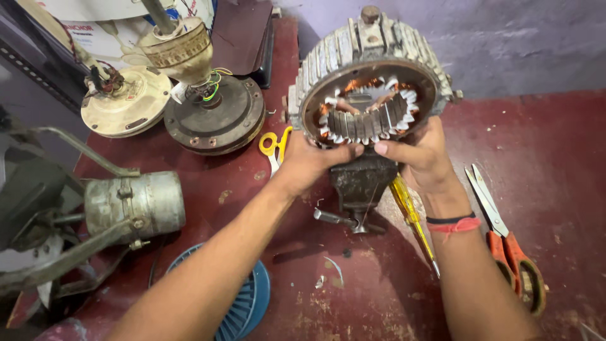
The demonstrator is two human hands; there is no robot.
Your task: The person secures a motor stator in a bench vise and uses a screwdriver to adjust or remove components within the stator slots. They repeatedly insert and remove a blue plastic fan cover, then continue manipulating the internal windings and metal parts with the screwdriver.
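Holding the motor stator (369, 82) with both hands, you have it tilted up so its open face looks toward you, above the dark red tabletop (555, 139). Your left hand (309, 161) grips the lower rim from the left, thumb pressed along the bottom edge of the bore; your right hand (423, 158) clasps the lower rim from the right, thumb tip nearly meeting the left one. Both grips are closed on the ribbed grey housing. Inside the bore you can see copper windings and pale insulation strips around the steel slots.

Just below the stator sits a small dark bench vise (360, 186); whether the housing rests on it you cannot tell. A yellow-handled screwdriver (413, 218) lies beside the vise, under your right wrist. Orange-handled scissors (505, 240) lie to the right, well apart. Yellow-handled scissors (274, 148) lie just left of your left hand. Farther left stand a dark round fan motor (214, 113), a cream fan motor (123, 101) and a grey cylindrical motor (136, 202). A blue fan grille (249, 303) lies beneath your left forearm.
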